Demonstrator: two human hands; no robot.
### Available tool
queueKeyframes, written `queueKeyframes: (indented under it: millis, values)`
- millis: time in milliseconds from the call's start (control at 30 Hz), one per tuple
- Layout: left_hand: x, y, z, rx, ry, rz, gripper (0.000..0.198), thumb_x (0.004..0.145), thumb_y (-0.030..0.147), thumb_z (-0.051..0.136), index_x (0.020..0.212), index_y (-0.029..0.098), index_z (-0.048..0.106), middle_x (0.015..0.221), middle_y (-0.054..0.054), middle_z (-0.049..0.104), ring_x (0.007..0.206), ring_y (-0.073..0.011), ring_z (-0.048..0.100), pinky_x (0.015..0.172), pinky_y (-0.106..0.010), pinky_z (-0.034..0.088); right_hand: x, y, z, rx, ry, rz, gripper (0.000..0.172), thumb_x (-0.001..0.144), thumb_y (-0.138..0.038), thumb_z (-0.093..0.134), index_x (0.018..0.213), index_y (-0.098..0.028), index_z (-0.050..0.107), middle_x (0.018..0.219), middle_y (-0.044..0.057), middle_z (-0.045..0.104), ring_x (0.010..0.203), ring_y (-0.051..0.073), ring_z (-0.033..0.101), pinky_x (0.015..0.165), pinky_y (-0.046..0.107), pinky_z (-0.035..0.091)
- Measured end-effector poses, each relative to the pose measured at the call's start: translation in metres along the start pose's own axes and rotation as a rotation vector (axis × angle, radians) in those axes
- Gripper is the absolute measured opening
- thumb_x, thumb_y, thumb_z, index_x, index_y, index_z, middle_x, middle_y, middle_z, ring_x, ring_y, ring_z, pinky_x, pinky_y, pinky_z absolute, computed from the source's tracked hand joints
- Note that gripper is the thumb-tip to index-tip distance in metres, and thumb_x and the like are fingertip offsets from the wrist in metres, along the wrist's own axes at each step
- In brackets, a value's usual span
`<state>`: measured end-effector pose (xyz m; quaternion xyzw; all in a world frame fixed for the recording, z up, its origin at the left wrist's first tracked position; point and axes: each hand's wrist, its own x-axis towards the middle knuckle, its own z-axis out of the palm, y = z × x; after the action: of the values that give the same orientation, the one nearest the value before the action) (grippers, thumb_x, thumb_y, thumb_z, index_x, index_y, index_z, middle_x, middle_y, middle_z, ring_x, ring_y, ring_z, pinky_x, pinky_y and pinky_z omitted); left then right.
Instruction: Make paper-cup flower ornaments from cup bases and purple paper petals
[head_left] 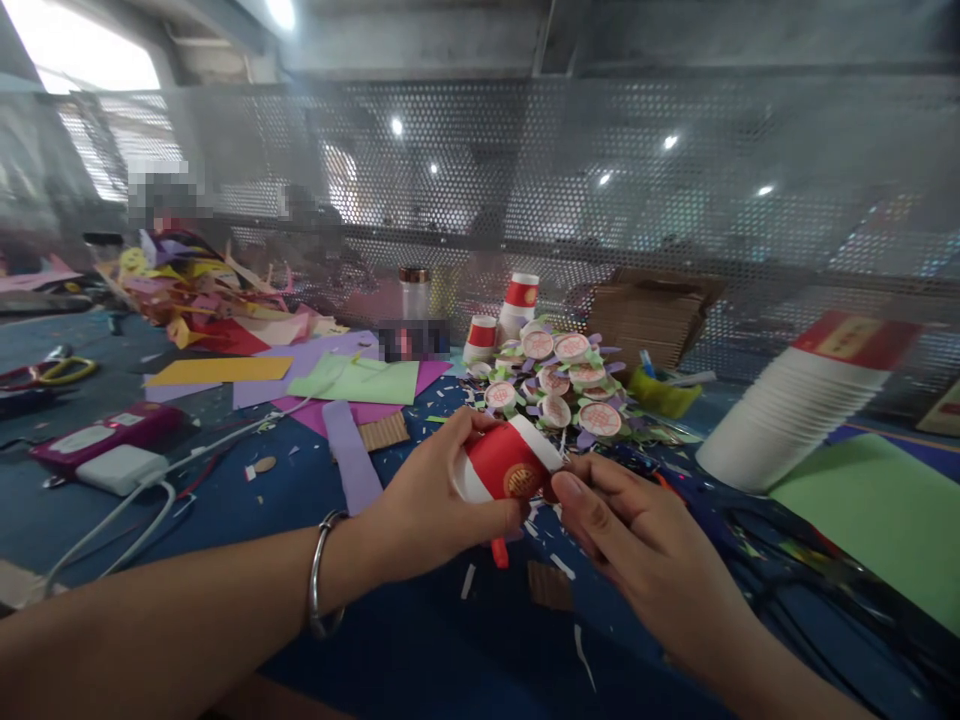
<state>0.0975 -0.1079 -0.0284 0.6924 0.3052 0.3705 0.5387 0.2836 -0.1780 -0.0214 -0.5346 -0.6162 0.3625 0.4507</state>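
My left hand (435, 495) is wrapped round a red and white paper cup (501, 462) with a round gold emblem, held tilted above the table. At the cup's right end, the fingers of my right hand (630, 530) are pinched together against its white edge. A little white shows by those fingertips, but what they grip is hidden. Just behind the cup lies a heap of round white paper pieces (555, 380) with pink printed patterns and green and purple paper fringes. Two more red and white cups, one upright on a stack (521, 290) and one lower (482, 335), stand behind the heap.
A leaning stack of white cups (795, 400) and green paper (877, 520) are at right, near black cables (795, 570). Coloured sheets (360, 380), a white charger (122, 468) and scissors (67, 370) lie left. Behind are cardboard (645, 315) and a perforated metal screen (480, 180).
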Motion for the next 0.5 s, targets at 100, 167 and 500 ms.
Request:
queueKeyframes:
  millis: [100,167,500]
  values:
    - [0.002,-0.0023,-0.0022,-0.09,-0.057,-0.022,0.054,0.068,0.028,0.083,0.108,0.02,0.048,0.084,0.003,0.062,0.066,-0.0099,0.057,0.056,-0.02,0.046,-0.0008,-0.0002,0.0,-0.016,0.002,-0.005,0.04,0.098,-0.055,0.051,0.076,-0.022,0.048,0.06,-0.007,0.037,0.05,0.009,0.028,0.042,0.022,0.023]
    - [0.0035,-0.005,-0.0033,-0.118,-0.081,-0.033,0.057,0.066,0.03,0.085,0.108,0.019,0.049,0.085,0.002,0.062,0.066,-0.0098,0.057,0.056,-0.02,0.046,-0.0008,-0.0001,0.0001,-0.026,0.003,-0.008,0.04,0.098,-0.055,0.051,0.075,-0.022,0.047,0.059,-0.007,0.037,0.05,0.009,0.029,0.042,0.023,0.024]
    - [0.0018,-0.0044,-0.0051,-0.016,-0.083,-0.02,0.055,0.067,0.028,0.083,0.109,0.018,0.049,0.086,0.001,0.062,0.069,-0.0125,0.058,0.057,-0.023,0.047,0.0009,-0.0018,-0.0024,-0.057,-0.038,-0.071,0.04,0.1,-0.052,0.05,0.073,-0.023,0.048,0.056,-0.008,0.033,0.046,0.009,0.026,0.039,0.023,0.019]
